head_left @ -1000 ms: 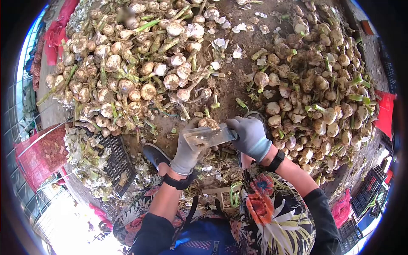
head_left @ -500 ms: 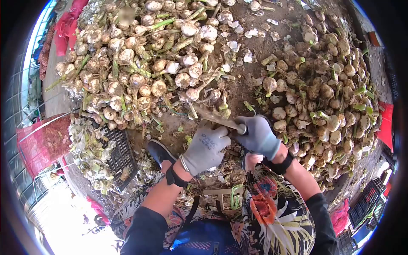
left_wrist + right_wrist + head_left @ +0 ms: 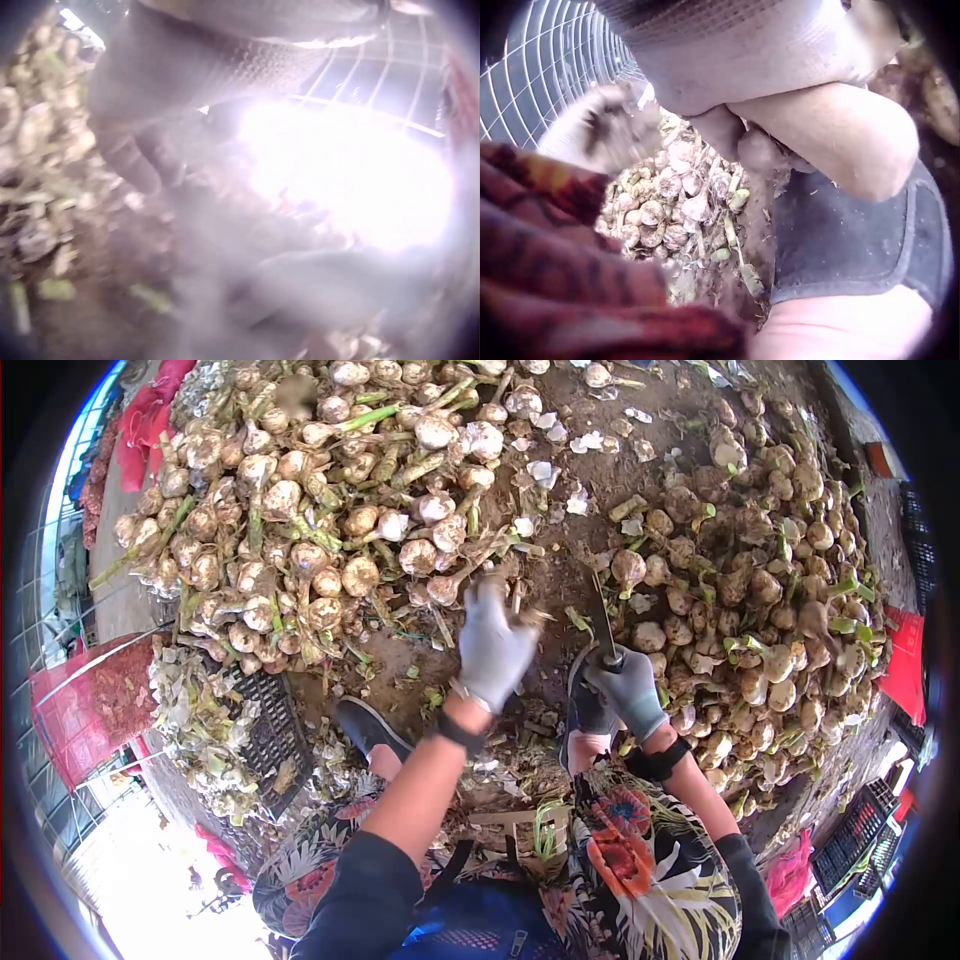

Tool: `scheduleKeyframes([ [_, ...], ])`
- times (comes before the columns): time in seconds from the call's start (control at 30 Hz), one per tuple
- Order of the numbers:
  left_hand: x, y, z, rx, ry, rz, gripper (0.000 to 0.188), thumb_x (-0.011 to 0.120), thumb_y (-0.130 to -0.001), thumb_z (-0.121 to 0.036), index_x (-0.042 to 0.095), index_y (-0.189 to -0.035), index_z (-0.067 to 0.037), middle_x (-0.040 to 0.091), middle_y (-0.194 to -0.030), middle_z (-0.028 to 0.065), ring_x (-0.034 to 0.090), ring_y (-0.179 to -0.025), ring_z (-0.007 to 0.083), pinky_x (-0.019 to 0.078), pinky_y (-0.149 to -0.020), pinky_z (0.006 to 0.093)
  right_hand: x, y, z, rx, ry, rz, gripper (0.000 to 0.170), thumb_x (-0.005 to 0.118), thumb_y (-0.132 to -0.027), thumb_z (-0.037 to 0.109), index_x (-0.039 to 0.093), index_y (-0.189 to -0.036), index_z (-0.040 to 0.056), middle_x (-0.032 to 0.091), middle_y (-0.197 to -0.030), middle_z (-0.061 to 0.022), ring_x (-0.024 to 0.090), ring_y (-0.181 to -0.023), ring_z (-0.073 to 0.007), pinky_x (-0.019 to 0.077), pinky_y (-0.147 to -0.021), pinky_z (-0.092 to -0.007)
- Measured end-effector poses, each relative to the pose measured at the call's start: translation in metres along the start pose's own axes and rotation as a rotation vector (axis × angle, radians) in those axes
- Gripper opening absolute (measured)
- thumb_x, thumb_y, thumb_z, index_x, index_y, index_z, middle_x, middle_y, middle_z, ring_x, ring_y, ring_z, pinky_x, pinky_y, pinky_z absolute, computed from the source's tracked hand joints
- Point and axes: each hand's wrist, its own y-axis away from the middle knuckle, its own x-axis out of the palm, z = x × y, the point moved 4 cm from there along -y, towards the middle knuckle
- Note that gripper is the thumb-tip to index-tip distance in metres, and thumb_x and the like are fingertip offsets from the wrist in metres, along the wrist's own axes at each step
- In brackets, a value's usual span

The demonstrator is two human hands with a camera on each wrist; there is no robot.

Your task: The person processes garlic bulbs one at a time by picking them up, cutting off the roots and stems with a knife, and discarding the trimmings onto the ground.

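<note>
A knife (image 3: 602,617) is gripped by the right hand (image 3: 627,690). Near garlic (image 3: 418,558), the state of the blurred left hand (image 3: 493,652) cannot be told.

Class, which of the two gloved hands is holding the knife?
The right hand, close by the right shoe, grips the knife. The left hand, stretched toward the left garlic heap, has no knife.

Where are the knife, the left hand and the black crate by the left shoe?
Knife (image 3: 602,615): head view, on the blade.
Left hand (image 3: 492,655): head view, on the back of the hand.
Black crate (image 3: 270,730): head view, on its bare grid.
</note>
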Motion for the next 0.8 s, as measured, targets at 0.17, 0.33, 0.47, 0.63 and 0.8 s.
scheduleKeyframes([
  [0.17,0.014,-0.023,0.067,-0.029,-0.289,0.032,0.053,0.073,-0.079,-0.014,0.053,-0.127,-0.005,0.058,-0.123,0.0231,0.063,-0.103,0.0468,0.0538,-0.085,0.0489,0.002,-0.014,0.005,0.012,-0.195,0.037,0.016,0.072,-0.085,0.003,0.071,-0.101,-0.0014,0.069,-0.085,0.0020,0.060,-0.075,-0.0068,0.0505,-0.070,-0.0245],
  [0.33,0.010,0.012,0.038,0.091,0.153,0.098,0.043,0.057,-0.080,0.007,0.059,-0.122,-0.001,0.069,-0.102,0.0119,0.067,-0.088,0.0211,0.0516,-0.080,0.0315,0.012,-0.023,0.028,0.012,-0.364,0.038,0.021,0.073,-0.090,0.006,0.071,-0.110,-0.0020,0.072,-0.095,-0.0015,0.064,-0.082,-0.0091,0.0536,-0.077,-0.0264],
  [0.47,0.015,0.041,0.016,0.020,0.310,0.227,0.053,0.055,-0.084,0.008,0.052,-0.137,-0.001,0.068,-0.113,0.0087,0.061,-0.102,0.0126,0.0500,-0.088,0.0271,0.030,-0.018,0.055,-0.076,-0.385,0.107,0.029,0.069,-0.094,0.011,0.068,-0.122,0.0005,0.072,-0.100,-0.0024,0.064,-0.083,-0.0076,0.0521,-0.075,-0.0235],
  [0.63,0.007,0.049,0.011,-0.007,0.431,0.342,0.047,0.054,-0.088,0.008,0.053,-0.135,0.001,0.066,-0.118,0.0067,0.060,-0.106,0.0112,0.0489,-0.093,0.0268,0.030,-0.014,0.050,-0.055,-0.394,0.182,0.028,0.070,-0.093,0.008,0.068,-0.119,-0.0023,0.072,-0.103,-0.0045,0.066,-0.090,-0.0102,0.0537,-0.083,-0.0264],
  [0.8,0.001,0.055,0.007,-0.119,0.595,0.397,0.045,0.057,-0.091,0.005,0.053,-0.135,0.000,0.064,-0.119,0.0013,0.059,-0.104,0.0096,0.0490,-0.089,0.0252,0.028,-0.005,0.058,-0.150,-0.392,0.202,0.026,0.070,-0.094,0.009,0.068,-0.117,-0.0023,0.073,-0.101,-0.0045,0.067,-0.089,-0.0110,0.0542,-0.081,-0.0269],
])
